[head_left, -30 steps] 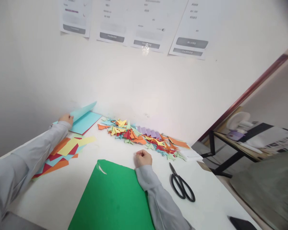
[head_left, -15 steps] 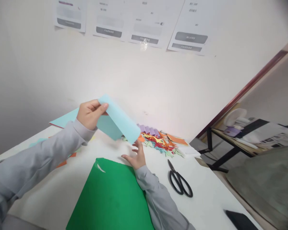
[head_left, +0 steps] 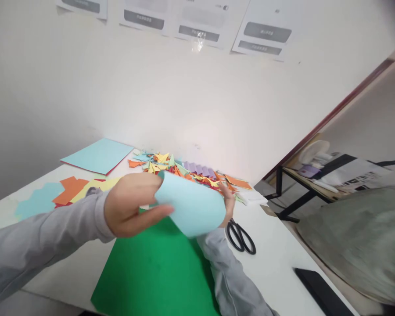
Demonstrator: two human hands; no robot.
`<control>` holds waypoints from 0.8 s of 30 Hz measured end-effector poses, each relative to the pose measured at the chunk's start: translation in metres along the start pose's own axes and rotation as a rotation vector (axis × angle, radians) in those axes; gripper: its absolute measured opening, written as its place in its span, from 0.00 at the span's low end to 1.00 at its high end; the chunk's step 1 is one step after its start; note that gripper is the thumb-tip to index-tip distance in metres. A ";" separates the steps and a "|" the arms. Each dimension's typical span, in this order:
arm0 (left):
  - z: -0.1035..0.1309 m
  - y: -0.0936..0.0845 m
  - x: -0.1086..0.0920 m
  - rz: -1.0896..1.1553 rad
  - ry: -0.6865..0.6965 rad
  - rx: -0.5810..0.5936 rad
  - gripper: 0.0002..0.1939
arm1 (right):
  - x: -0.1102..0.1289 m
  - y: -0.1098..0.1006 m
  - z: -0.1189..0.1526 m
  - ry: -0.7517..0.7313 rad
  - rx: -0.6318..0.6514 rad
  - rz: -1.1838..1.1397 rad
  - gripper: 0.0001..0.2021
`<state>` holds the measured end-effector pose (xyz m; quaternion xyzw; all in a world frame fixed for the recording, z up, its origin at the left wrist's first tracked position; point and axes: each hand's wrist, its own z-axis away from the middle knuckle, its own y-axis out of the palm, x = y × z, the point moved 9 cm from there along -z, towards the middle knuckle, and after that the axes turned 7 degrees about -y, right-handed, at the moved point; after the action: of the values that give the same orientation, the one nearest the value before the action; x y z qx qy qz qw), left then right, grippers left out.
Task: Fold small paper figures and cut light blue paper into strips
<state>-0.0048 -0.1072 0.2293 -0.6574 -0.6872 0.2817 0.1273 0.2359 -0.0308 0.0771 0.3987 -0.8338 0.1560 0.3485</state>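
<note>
A light blue sheet of paper (head_left: 191, 205) is bent in a curve above a green board (head_left: 158, 272). My left hand (head_left: 134, 204) grips its left end, with the thumb in front and the fingers partly behind. At the sheet's right end is my right hand (head_left: 228, 202), slightly blurred, its palm and fingers against the edge and partly hidden by the paper; whether it grips the sheet is not clear. Black-handled scissors (head_left: 240, 237) lie just right of my right wrist, their blades mostly hidden.
Colourful folded paper pieces (head_left: 171, 166) lie along the wall. Blue sheets (head_left: 100, 156) are stacked at the back left, near orange (head_left: 69, 189) and blue cutouts (head_left: 39, 199). A black flat object (head_left: 321, 289) lies at the right edge. Beyond stands a side shelf (head_left: 309, 180).
The blue sheet has come down and closer over the green board, and now curves. My left hand has moved down and right with it. My right hand has moved right, to the sheet's end.
</note>
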 end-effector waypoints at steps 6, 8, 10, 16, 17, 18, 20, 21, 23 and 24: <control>0.046 0.007 0.022 -0.221 0.135 0.048 0.07 | 0.041 -0.010 0.021 -0.194 0.219 0.037 0.10; 0.060 -0.005 0.035 -0.279 0.099 -0.191 0.08 | 0.041 -0.012 0.025 -0.195 0.259 0.021 0.10; 0.067 -0.005 0.045 -0.320 0.060 -0.281 0.13 | 0.041 -0.015 0.027 -0.203 0.284 0.024 0.10; 0.054 0.019 0.052 -0.351 0.069 -0.072 0.13 | 0.053 -0.017 0.025 -0.286 0.349 0.140 0.12; 0.053 0.020 0.058 -0.326 0.013 -0.048 0.14 | 0.058 -0.016 0.024 -0.317 0.359 0.138 0.12; 0.053 0.021 0.066 -0.291 -0.059 -0.029 0.14 | 0.062 -0.015 0.024 -0.349 0.379 0.131 0.12; 0.061 0.027 0.084 -0.196 -0.205 0.006 0.13 | 0.065 -0.008 0.025 -0.387 0.459 0.127 0.12; 0.068 0.033 0.090 -0.143 -0.242 0.023 0.12 | 0.064 -0.004 0.026 -0.389 0.514 0.137 0.11; 0.087 0.046 0.098 -0.025 -0.236 0.060 0.11 | 0.056 0.007 0.030 -0.383 0.640 0.188 0.10; 0.098 0.053 0.102 0.035 -0.234 0.086 0.11 | 0.052 0.012 0.033 -0.394 0.695 0.218 0.10</control>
<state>-0.0245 -0.0303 0.1011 -0.6260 -0.6729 0.3879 0.0695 0.1887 -0.0699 0.0912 0.4242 -0.8197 0.3848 0.0084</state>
